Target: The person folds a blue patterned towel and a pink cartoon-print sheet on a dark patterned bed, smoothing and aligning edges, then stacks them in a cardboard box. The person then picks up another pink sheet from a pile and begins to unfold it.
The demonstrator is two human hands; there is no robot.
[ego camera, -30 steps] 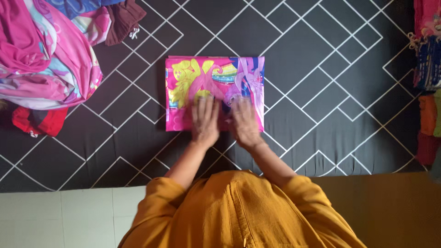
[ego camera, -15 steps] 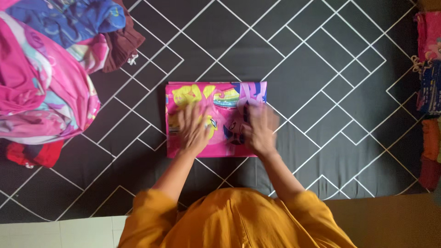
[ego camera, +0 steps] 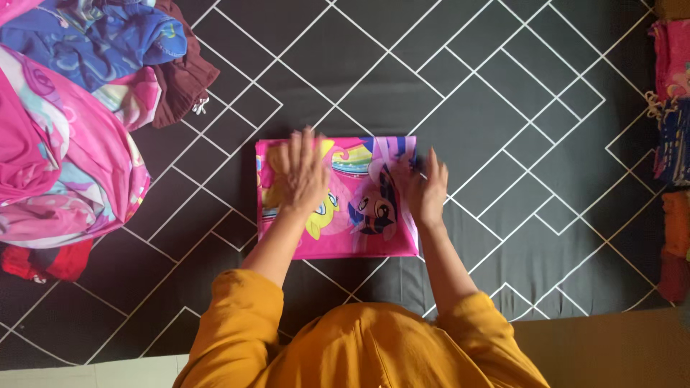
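Observation:
A folded pink cloth (ego camera: pixel 359 230) with bright cartoon pony prints lies flat as a rectangle on the dark mat. My left hand (ego camera: pixel 298 172) rests palm down on its upper left part, fingers spread. Over by the cloth's upper right edge, my right hand (ego camera: pixel 425 190) also lies flat with fingers apart. Neither hand grips anything. My orange sleeves (ego camera: pixel 237 323) show at the bottom.
The dark mat (ego camera: pixel 517 129) has a white diamond line pattern. A heap of pink and blue printed cloth (ego camera: pixel 65 129), a maroon garment (ego camera: pixel 188 79) and a red one (ego camera: pixel 39 262) lie at the left. Stacked folded clothes (ego camera: pixel 672 144) line the right edge.
Both hands have slid from the cloth's near edge toward its far edge and apart, smoothing it. The view has shifted, so the cloth sits lower in frame.

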